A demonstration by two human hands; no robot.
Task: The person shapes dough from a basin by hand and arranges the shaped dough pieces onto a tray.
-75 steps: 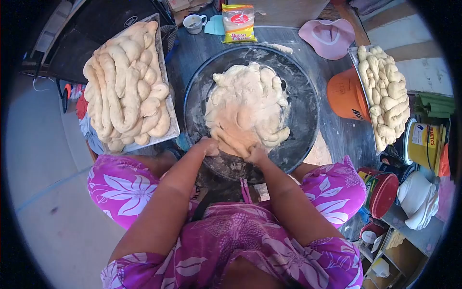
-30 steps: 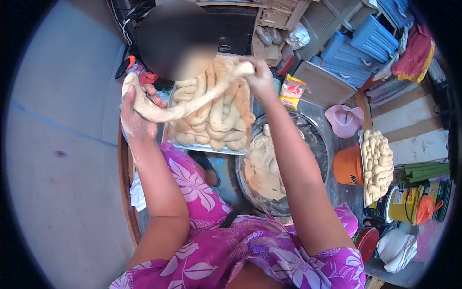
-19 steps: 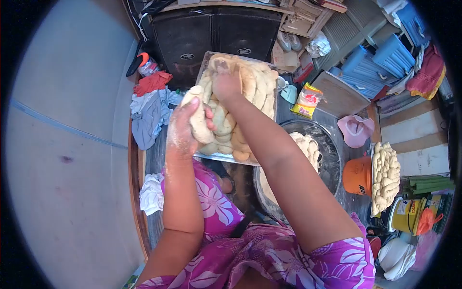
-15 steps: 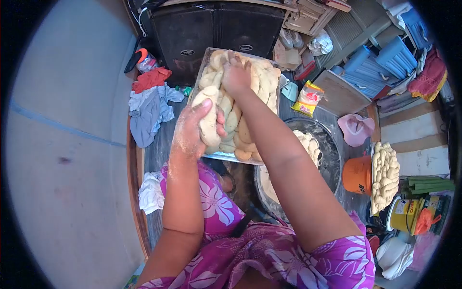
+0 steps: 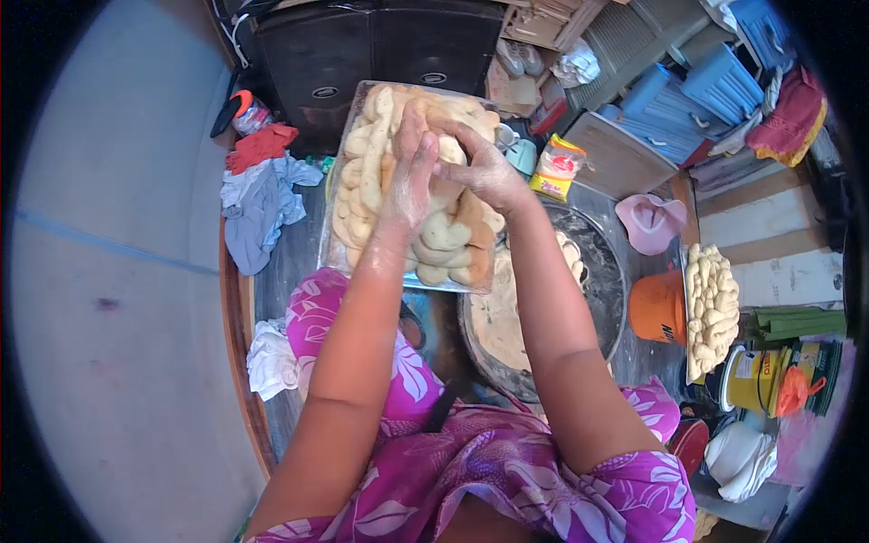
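A tray (image 5: 337, 244) is heaped with pale, rounded and elongated pieces of dough (image 5: 371, 163). Over the middle of the heap, my left hand (image 5: 412, 172) reaches forward with straight, flour-dusted fingers along the dough. Close against it on the right, my right hand (image 5: 484, 172) curves its fingers and thumb around a pale piece of dough (image 5: 450, 154). The fingers of both hands meet or overlap there, so part of that piece is hidden. Several dough pieces near the tray's front edge look greyish-green in shadow.
A wide dark basin (image 5: 611, 299) holding more dough stands right of the tray. Beyond it are an orange bucket (image 5: 656, 308) and another tray's dough pieces (image 5: 712, 303). A yellow-and-red packet (image 5: 558, 167) lies behind. Clothes (image 5: 258, 208) are piled left, black cabinets (image 5: 317, 63) at the back.
The long dough piece has left my left hand's raised grip, and that hand has moved forward onto the heap. My right hand has shifted right and back, beside the left. The view has shifted slightly.
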